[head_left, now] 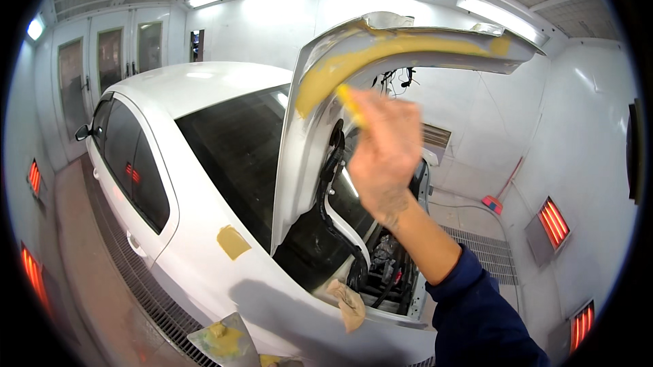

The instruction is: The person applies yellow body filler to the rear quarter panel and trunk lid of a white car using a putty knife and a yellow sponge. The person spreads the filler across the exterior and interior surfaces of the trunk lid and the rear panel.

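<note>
Near the back of the white car (197, 183), I see the person's right hand (388, 139) pinching a blurry yellow spreader (351, 106), up close to the raised trunk lid (449, 61). I cannot tell if they touch. The lid is grey, with a long, bent, patchy streak of yellow paste (322, 85). Low down, a board (237, 325) has yellow smears. I cannot see the left hand.

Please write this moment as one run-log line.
right hand: holds blurred yellow tool; near: raised trunk lid; lid surface: yellow filler; contact: unclear; left hand: out of view
</note>
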`<action>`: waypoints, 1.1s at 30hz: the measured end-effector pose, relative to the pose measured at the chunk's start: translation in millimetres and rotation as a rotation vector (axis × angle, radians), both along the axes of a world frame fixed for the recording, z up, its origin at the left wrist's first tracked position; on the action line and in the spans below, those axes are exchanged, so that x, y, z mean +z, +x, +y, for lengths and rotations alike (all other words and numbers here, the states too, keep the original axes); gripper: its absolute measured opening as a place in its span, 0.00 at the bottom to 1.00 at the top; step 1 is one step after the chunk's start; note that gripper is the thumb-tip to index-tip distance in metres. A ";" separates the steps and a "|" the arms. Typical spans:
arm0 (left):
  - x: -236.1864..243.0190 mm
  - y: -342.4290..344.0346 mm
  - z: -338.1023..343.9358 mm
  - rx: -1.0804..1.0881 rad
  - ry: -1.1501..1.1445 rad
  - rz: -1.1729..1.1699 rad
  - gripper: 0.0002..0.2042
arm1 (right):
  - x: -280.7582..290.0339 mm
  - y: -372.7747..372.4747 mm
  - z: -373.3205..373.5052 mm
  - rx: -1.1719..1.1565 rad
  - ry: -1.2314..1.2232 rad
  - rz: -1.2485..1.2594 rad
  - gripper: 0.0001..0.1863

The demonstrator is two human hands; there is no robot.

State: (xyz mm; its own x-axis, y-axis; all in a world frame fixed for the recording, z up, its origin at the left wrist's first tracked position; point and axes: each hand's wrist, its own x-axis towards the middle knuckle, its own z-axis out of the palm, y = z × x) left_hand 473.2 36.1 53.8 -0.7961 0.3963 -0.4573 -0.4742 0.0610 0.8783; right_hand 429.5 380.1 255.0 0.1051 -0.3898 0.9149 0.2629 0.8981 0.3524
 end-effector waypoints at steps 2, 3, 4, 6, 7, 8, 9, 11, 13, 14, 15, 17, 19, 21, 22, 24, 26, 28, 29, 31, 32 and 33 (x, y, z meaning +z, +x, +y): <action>4.2 2.3 -0.4 0.015 -0.003 -0.002 0.33 | 20.9 8.3 7.9 -0.057 0.013 0.180 0.21; 5.2 3.0 -0.4 0.019 -0.004 -0.005 0.33 | 29.1 10.0 8.6 -0.091 0.008 0.205 0.22; 4.8 3.1 0.7 0.016 -0.003 -0.015 0.33 | 37.3 10.8 8.9 -0.123 0.007 0.231 0.23; 3.4 2.8 3.1 0.009 -0.001 -0.037 0.33 | 39.4 9.5 7.5 -0.201 -0.021 0.222 0.25; 6.2 4.5 1.5 0.003 -0.005 -0.029 0.34 | 39.3 5.1 -0.6 -0.234 -0.047 0.199 0.25; 7.8 4.7 2.8 -0.005 -0.016 -0.028 0.34 | 33.9 -2.2 -4.8 -0.270 -0.079 0.169 0.25; 8.9 5.0 3.8 -0.013 -0.027 -0.026 0.34 | 24.4 -12.7 -4.4 -0.260 -0.073 0.127 0.24; 8.4 4.4 6.7 -0.036 -0.060 -0.011 0.34 | 4.0 -22.7 -15.8 -0.151 -0.077 -0.011 0.20; 9.3 4.7 8.3 -0.043 -0.079 -0.006 0.35 | -15.1 -19.1 -22.7 0.017 -0.161 -0.158 0.17; 11.3 5.2 9.0 -0.037 -0.081 -0.008 0.35 | -22.5 -17.7 -24.9 0.108 -0.206 -0.229 0.16; 12.7 5.9 9.4 -0.031 -0.084 -0.010 0.35 | -27.0 -13.7 -24.3 0.236 -0.303 -0.176 0.16; 11.6 7.4 9.8 -0.004 -0.050 -0.006 0.34 | -29.6 -1.6 -17.7 0.495 -0.488 -0.068 0.16; 12.6 8.6 9.8 0.005 -0.031 0.001 0.33 | -24.8 7.8 -14.5 0.602 -0.577 0.069 0.15; 16.5 9.7 9.3 -0.003 -0.027 0.011 0.32 | -18.6 14.9 -14.8 0.783 -0.669 0.116 0.15; 19.5 10.5 10.4 0.006 -0.029 0.022 0.31 | -15.9 19.4 -16.2 0.861 -0.703 0.100 0.15; 25.9 12.6 13.1 0.026 -0.033 0.043 0.30 | -17.5 25.6 -12.6 0.860 -0.690 0.075 0.15; 19.0 10.6 13.5 0.017 -0.018 0.037 0.30 | -20.7 31.3 -5.1 0.700 -0.583 0.050 0.15; 16.7 10.2 15.8 0.003 -0.003 0.035 0.29 | -22.8 33.9 1.2 0.633 -0.484 0.086 0.15; 17.2 10.9 16.9 -0.006 0.005 0.036 0.28 | -24.1 35.6 3.8 0.655 -0.480 0.107 0.15; 15.8 12.4 18.2 -0.014 0.016 0.051 0.27 | -24.5 36.7 9.7 0.698 -0.503 0.139 0.14; 12.7 13.6 17.0 -0.011 0.018 0.065 0.27 | -23.8 34.5 12.7 0.715 -0.495 0.153 0.15; 11.3 14.7 16.5 -0.008 0.021 0.079 0.26 | -21.9 31.4 16.2 0.731 -0.487 0.166 0.16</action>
State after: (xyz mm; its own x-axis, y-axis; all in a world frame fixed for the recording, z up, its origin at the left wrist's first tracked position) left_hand 487.9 52.6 65.1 -0.8259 0.4119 -0.3849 -0.4030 0.0461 0.9140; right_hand 461.0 396.4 233.1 0.3212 0.2543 0.9122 -0.4199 0.9017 -0.1035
